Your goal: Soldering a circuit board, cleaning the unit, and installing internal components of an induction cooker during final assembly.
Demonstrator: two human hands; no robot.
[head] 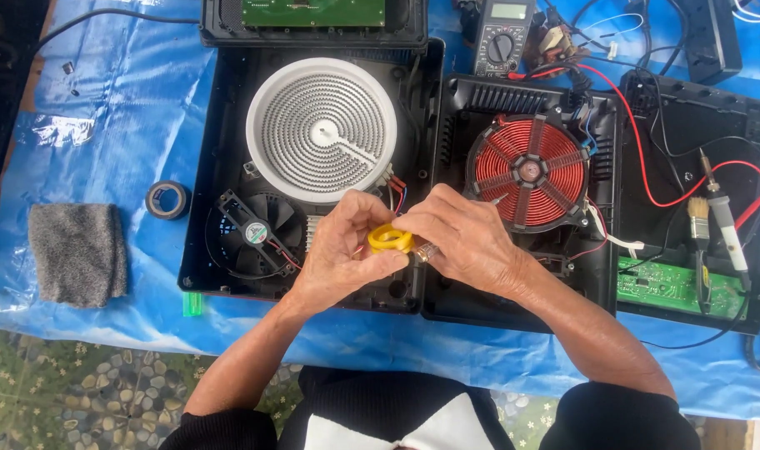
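My left hand [338,250] and my right hand [463,237] meet over the middle of two opened cooker casings. Both grip a small yellow ring-shaped part [388,239], with a small clear piece [423,252] showing under my right fingers. Behind the hands, the left black casing [230,83] holds a white round heating element [322,129] and a black fan [255,229]. The right black casing [447,292] holds a red copper coil [530,171].
A third open casing with a green circuit board [659,287], a soldering iron [726,221] and a small brush [698,221] lies at right. A multimeter [501,37] sits at the back. A grey cloth [76,250] and a black tape roll [167,200] lie left on blue sheeting.
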